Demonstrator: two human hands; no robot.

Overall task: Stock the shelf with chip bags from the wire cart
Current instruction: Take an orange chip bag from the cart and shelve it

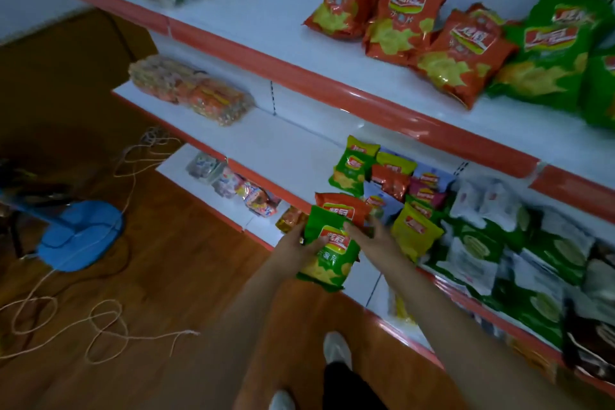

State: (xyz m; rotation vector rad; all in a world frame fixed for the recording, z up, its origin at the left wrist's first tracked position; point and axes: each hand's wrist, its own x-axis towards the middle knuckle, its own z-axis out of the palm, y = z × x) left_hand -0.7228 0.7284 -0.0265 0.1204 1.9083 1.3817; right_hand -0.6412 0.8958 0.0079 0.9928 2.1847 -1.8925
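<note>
A green chip bag stands tilted at the front edge of the middle shelf. My left hand grips its left side. My right hand rests against its upper right corner, fingers spread, touching an orange chip bag behind it. More small chip bags in green, yellow, red and blue are piled on that shelf just to the right. The wire cart is not in view.
The top shelf holds orange bags and large green bags. White-and-green packs fill the right of the middle shelf. A blue fan base and loose cord lie on the wooden floor at left.
</note>
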